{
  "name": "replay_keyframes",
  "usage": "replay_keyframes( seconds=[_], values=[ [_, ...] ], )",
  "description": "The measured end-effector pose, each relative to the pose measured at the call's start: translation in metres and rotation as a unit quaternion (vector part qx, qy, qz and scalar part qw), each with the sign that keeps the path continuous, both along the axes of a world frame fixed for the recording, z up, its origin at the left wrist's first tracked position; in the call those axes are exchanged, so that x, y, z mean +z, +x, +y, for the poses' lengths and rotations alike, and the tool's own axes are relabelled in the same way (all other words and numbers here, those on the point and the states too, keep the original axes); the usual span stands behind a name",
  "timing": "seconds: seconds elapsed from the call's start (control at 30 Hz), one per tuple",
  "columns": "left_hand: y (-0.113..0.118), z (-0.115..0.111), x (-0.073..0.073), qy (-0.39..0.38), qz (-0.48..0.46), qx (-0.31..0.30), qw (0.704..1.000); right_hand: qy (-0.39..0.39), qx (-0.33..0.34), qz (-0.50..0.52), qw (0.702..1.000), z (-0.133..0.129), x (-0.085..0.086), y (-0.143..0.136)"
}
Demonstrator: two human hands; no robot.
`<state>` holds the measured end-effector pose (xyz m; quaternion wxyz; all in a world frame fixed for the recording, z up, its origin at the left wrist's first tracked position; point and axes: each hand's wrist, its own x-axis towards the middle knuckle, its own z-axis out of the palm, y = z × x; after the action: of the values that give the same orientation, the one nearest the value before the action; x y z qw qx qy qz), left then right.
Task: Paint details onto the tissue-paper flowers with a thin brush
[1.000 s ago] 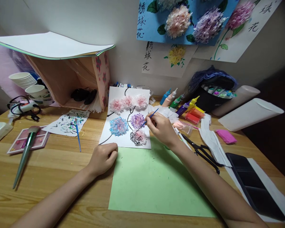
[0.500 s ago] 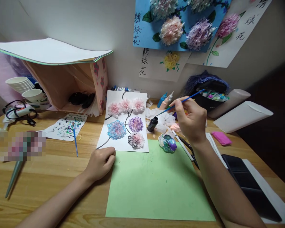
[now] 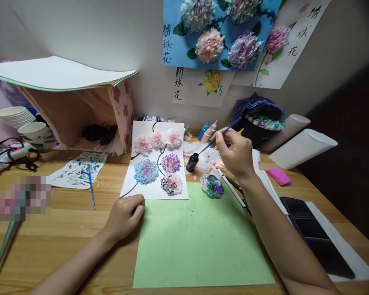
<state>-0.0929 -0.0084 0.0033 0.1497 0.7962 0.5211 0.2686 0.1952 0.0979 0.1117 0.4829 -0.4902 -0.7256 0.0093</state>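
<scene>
My right hand (image 3: 235, 153) is closed around a thin blue paintbrush (image 3: 223, 133). The brush slants down to the left, its tip at the mouth of a small black ink bottle (image 3: 192, 162); whether it is inside I cannot tell. My left hand (image 3: 127, 215) rests as a loose fist at the lower left corner of a white sheet (image 3: 141, 164). That sheet bears fluffy pink, blue and purple paper flowers and black painted stems. Below it lies a green sheet (image 3: 199, 246). A flower-shaped paint palette (image 3: 212, 185) sits at the green sheet's upper edge.
Another paintbrush (image 3: 91, 190) lies across a paint-smeared tissue (image 3: 80, 170) on the left. Behind stand a pink box (image 3: 119, 119) and paper cups (image 3: 33, 130). A black case (image 3: 320, 237) and a pink packet (image 3: 279, 176) lie right. Flower pictures (image 3: 221, 61) hang on the wall.
The whole view has shifted, so things appear farther left. In my right hand the paintbrush now stands steeper, its tip still by the ink bottle's mouth. My left fist stays at the sheet's corner.
</scene>
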Motion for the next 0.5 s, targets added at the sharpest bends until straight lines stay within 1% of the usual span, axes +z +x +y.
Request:
replay_keyframes(
  seconds=[0.2,0.4,0.5],
  values=[
    [-0.0003,-0.0006,0.0006,0.0,0.002,0.002,1.0,-0.016,0.002,0.005,1.0,-0.0003,0.0019,0.0021],
    [-0.0001,-0.0004,0.0015,-0.006,0.005,0.003,1.0,-0.038,0.023,0.044,0.998,0.0012,0.0011,0.0013],
    [0.0,-0.0003,0.0011,-0.007,0.004,0.001,1.0,-0.042,0.016,0.056,0.997,0.0031,-0.0005,0.0021]
  ],
)
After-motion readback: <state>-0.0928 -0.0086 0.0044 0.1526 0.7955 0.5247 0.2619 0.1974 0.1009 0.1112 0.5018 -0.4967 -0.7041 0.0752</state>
